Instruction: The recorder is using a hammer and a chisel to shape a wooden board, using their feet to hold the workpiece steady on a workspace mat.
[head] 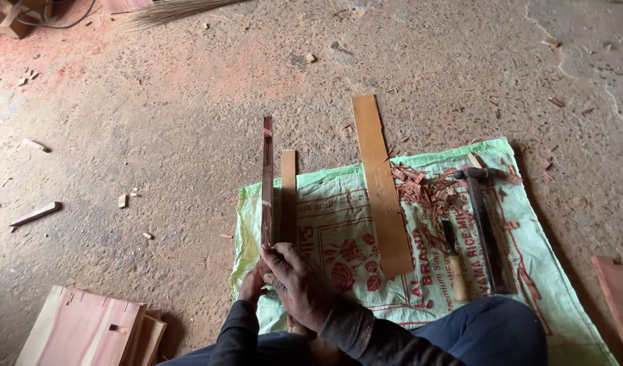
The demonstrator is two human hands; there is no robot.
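Observation:
Two narrow wooden strips lie side by side, pointing away from me: a dark one (267, 176) and a lighter brown one (288, 193). Their near ends rest on a green woven sack (338, 203) spread on the floor. My right hand (294, 281) closes over the near ends of both strips. My left hand (251, 285) sits just beneath and left of it, mostly hidden, touching the dark strip's end. A longer, wider flat slat (382, 183) lies to the right on the sack.
A hammer (484, 217) and a chisel with a pale handle (454, 261) lie on the sack among reddish wood chips (430, 193). Stacked pinkish boards (87, 329) sit at lower left, another board (620, 298) at lower right. Small offcuts dot the concrete floor.

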